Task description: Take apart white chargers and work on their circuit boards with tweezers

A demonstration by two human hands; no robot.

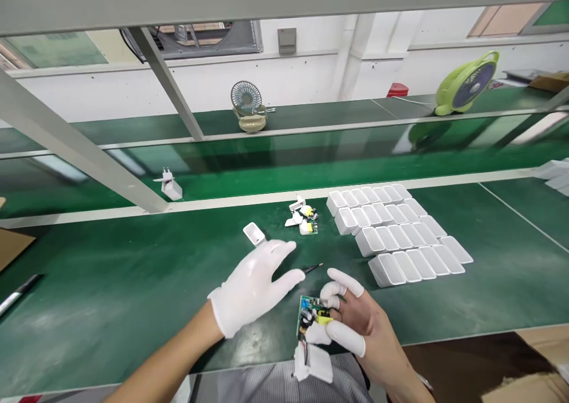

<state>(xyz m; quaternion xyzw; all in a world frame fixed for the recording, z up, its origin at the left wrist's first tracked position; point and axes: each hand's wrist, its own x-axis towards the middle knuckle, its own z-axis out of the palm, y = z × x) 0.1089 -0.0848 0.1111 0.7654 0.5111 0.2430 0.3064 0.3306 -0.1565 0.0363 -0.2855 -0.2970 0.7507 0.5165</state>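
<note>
My left hand [258, 284], in a white glove, hovers palm down over the green bench with thumb and fingers apart. Just beyond its fingers lies a white hollow plastic case [254, 234]. A dark pointed tool, like tweezers [313, 268], shows past the thumb, its other end hidden. My right hand [355, 320], with white finger cots, grips a small circuit board [306, 317] carrying blue, black and yellow parts. A white plastic cover [313, 362] hangs below the board, joined by wires. Several loose boards with white pieces [304, 216] lie farther back.
Rows of open white cases [400, 231] stand on the right of the bench [133, 284]. A white plug adapter [170, 185] is on the conveyor behind. A metal post [89, 136] rises at left. Two fans, one beige [249, 104] and one green [466, 83], stand at the back.
</note>
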